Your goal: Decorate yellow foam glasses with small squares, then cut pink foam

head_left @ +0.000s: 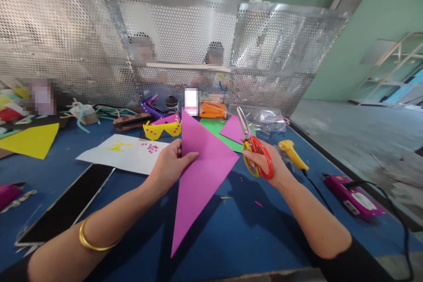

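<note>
My left hand pinches a pink-purple triangular sheet by its left edge, thumb on the front, and holds it above the blue table. In my right hand is a pair of scissors with one red and one yellow handle loop. The blades point up and away, just right of the sheet's right corner and apart from it. Behind the sheet are a yellow crown-like cutout with pink dots, a green sheet and another pink piece.
A white paper with yellow and pink bits lies left, above a black panel. A yellow glue gun and a magenta corded box lie right. A perforated metal screen stands behind, with people beyond it.
</note>
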The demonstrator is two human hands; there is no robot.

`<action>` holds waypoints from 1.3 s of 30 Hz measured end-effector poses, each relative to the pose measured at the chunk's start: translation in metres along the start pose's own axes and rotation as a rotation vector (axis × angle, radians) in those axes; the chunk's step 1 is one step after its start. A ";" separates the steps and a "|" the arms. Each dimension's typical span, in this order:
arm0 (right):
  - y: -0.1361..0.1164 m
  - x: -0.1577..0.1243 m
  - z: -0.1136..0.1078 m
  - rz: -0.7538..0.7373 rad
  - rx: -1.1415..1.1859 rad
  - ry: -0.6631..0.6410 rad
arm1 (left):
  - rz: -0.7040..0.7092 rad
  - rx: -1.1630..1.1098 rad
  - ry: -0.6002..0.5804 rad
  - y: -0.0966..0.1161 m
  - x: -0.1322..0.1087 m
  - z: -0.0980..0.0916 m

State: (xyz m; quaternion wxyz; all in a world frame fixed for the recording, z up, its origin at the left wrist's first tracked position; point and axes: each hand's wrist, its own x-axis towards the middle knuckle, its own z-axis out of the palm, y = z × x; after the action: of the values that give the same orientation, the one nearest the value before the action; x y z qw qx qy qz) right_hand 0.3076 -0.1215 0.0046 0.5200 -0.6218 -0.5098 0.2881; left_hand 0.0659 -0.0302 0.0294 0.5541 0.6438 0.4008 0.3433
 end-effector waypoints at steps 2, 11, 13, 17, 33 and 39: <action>-0.002 -0.002 0.006 -0.027 0.124 0.010 | 0.021 -0.031 0.037 0.002 -0.004 -0.003; -0.006 -0.012 0.025 0.026 0.271 -0.048 | -0.078 -0.105 0.024 -0.009 -0.007 0.001; -0.006 -0.012 0.026 0.044 0.276 -0.035 | -0.099 -0.117 0.014 -0.010 -0.007 0.002; -0.005 -0.012 0.025 0.077 0.275 -0.018 | -0.160 -0.198 -0.020 -0.011 -0.007 0.000; -0.011 -0.018 0.024 0.145 0.284 -0.067 | -0.475 -0.166 -0.081 -0.005 -0.012 0.000; -0.009 -0.011 0.008 0.115 0.321 -0.061 | -0.421 -0.130 0.001 -0.002 -0.005 -0.010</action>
State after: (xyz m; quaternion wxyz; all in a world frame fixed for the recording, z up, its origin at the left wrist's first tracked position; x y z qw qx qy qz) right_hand 0.2933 -0.1298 0.0088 0.5798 -0.5498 -0.4363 0.4137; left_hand 0.0543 -0.0302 0.0285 0.6537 0.5087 0.5038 0.2453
